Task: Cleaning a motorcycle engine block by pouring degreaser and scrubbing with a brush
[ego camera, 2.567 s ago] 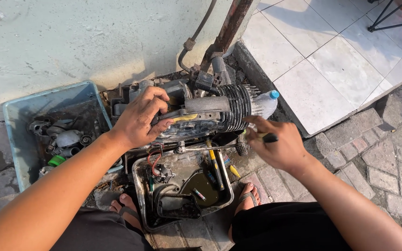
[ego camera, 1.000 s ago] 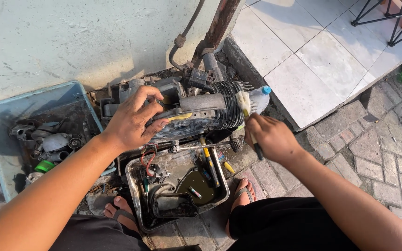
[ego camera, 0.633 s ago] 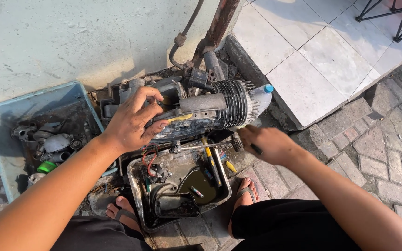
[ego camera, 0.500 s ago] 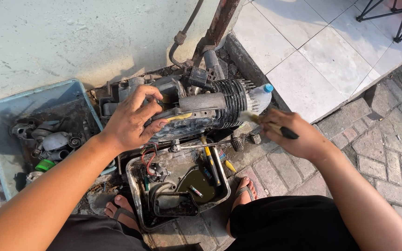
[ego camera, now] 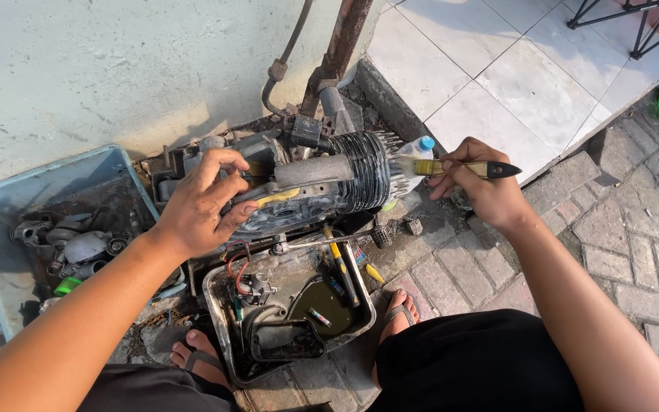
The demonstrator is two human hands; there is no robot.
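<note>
the left hand (ego camera: pixel 196 202) lies spread on the engine (ego camera: pixel 299 187), which rests on the ground against the wall above a metal tray (ego camera: pixel 219 294), fingers splayed and pressing, not gripping. the right hand (ego camera: pixel 482 191) pinches a brush (ego camera: pixel 451 168), bristles at the fins; the engine looks heavy, rigid and greasy, best steadied at the casing

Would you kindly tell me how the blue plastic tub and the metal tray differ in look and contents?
The blue plastic tub is larger and sits at the left against the wall; the metal tray is smaller, silver and sits between the person's feet. The tub holds grey engine parts; the tray holds dark liquid, tools and small parts. Both are grimy rectangular containers on the ground beside the engine.
</note>
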